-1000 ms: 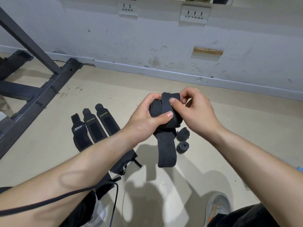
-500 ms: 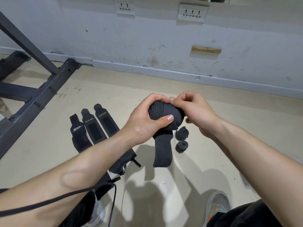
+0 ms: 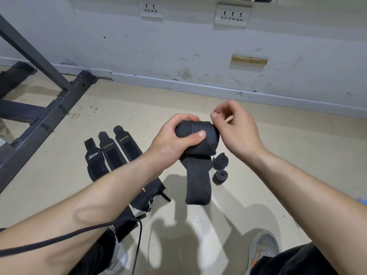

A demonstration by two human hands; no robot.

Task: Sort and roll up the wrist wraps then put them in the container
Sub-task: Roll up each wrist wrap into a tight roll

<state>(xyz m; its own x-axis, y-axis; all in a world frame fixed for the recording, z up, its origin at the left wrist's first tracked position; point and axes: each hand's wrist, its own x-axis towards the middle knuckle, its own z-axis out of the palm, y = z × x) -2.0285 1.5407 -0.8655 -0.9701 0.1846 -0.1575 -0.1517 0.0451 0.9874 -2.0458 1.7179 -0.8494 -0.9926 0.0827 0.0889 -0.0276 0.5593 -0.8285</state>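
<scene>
Beige floor (image 3: 258,155), scuffed wall behind. Left hand (image 3: 174,139) clamped round half-rolled black wrap (image 3: 198,139), tail hanging below. Right hand (image 3: 234,132) at roll's right end, fingers loosely curled, grip unclear. Two finished rolls (image 3: 220,169) on floor just beneath.

- flat black fabric wrist wraps laid out on floor (image 3: 111,155): 3
- small black rolled wraps on floor (image 3: 220,160): 2
- partly rolled black wrap in hands (image 3: 198,139): 1
- white wall sockets (image 3: 151,8): 2
</scene>
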